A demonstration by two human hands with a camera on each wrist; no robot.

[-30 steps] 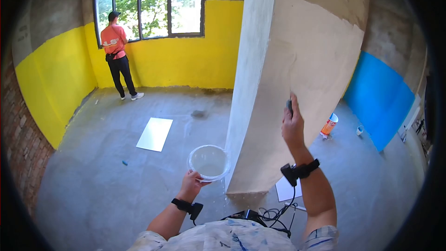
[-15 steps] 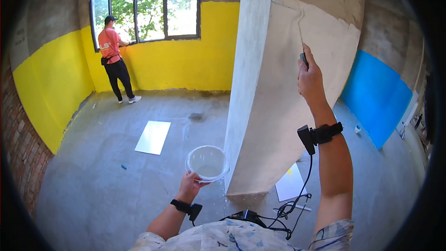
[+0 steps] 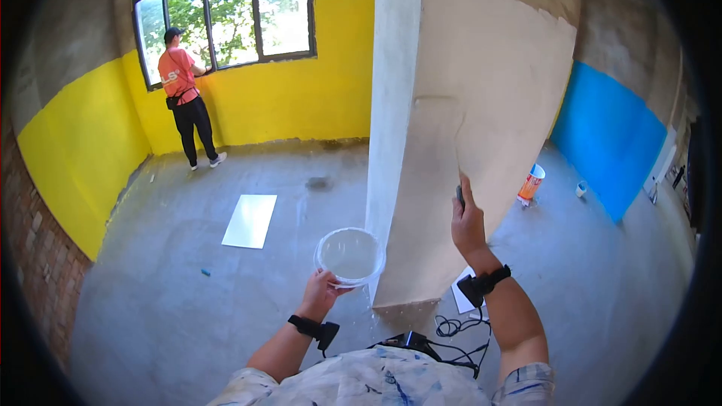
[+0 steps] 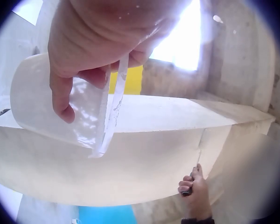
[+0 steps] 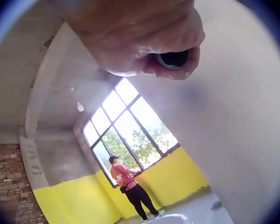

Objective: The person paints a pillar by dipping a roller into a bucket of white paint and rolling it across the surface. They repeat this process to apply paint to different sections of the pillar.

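Head view, right hand [image 3: 468, 223] clamped round roller handle [image 3: 459, 195] against pillar [image 3: 489, 90], left hand [image 3: 322, 292] gripping tub [image 3: 319, 254] rim

No lettering anywhere is clear enough to read.

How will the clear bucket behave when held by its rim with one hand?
Probably light: the left hand holds the bucket up alone. Its thin clear wall looks likely to flex. The pale liquid inside could slosh if tipped.
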